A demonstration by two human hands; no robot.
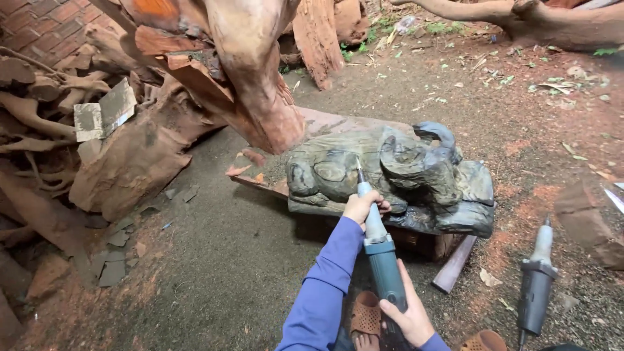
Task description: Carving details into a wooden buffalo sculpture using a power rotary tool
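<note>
A dark grey-green carved wooden animal figure (403, 175) lies on a low wooden base in the middle of the view. A long teal and grey rotary grinder (380, 250) points up at it, its thin bit touching the carving's left-centre. My left hand (363, 207), in a blue sleeve, grips the tool's pale front neck close to the carving. My right hand (411, 317) holds the tool's rear body near the bottom edge. My feet in brown sandals (366, 315) show below.
A second grey grinder (534, 286) lies on the dirt at the right. Big reddish roots and stumps (253, 84) crowd the left and top. A plank (455, 263) leans under the base. Sawdust and wood chips cover the ground.
</note>
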